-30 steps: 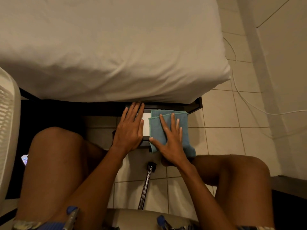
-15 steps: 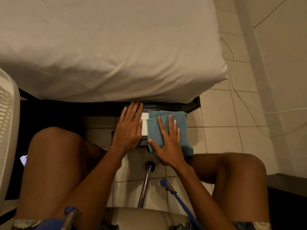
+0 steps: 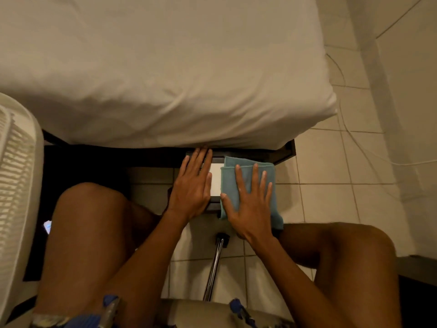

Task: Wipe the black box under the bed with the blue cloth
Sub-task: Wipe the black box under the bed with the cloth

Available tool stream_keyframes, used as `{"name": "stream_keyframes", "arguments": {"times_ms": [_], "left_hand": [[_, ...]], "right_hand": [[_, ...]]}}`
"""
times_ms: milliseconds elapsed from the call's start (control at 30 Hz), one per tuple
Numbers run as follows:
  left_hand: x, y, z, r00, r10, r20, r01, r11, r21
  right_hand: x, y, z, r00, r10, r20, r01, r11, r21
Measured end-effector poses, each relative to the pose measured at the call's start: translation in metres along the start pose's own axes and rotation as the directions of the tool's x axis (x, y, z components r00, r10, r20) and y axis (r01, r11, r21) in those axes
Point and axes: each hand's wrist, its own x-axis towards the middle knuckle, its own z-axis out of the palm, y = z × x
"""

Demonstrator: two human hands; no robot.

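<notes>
I am looking down into a bedroom in a home: a bed point(image 3: 165, 67) under a pale sheet fills the upper view, pale floor tiles point(image 3: 326, 200) run beneath it, and a white cable point(image 3: 350, 136) trails along the wall.

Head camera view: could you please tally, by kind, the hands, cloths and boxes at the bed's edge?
Hands: 2, the left hand flat on the box, the right hand flat on the cloth
Cloths: 1, the blue cloth
Boxes: 1, the black box with a white patch on top
Total: 4
</notes>
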Motion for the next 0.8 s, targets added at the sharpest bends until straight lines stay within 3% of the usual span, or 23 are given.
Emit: {"name": "stream_keyframes", "arguments": {"times_ms": [200,367,567,700,800], "left_hand": [[0.0,-0.002,0.002,1.0,0.002,0.009,-0.002,1.0,0.002],[0.0,0.0,-0.001,1.0,-0.015,0.012,0.015,1.0,-0.014],[0.003,0.002,-0.003,0.999,-0.023,0.027,0.022,0.999,0.038],[0.005,0.005,-0.009,0.999,-0.01,0.04,0.007,0.997,0.074],[0.003,0.005,-0.01,0.998,-0.021,0.06,0.016,0.996,0.089]], "right_hand": [[0.03,0.003,-0.006,1.0,-0.005,0.012,0.005,1.0,-0.008],[0.017,-0.002,-0.003,0.99,0.141,-0.026,-0.141,0.99,0.028],[0.035,0.002,-0.007,0.999,0.033,0.001,-0.033,0.999,0.004],[0.03,-0.003,-0.001,0.982,0.177,-0.059,-0.177,0.984,0.01],[0.002,-0.01,0.009,0.994,0.087,-0.062,-0.086,0.996,0.027]]}}
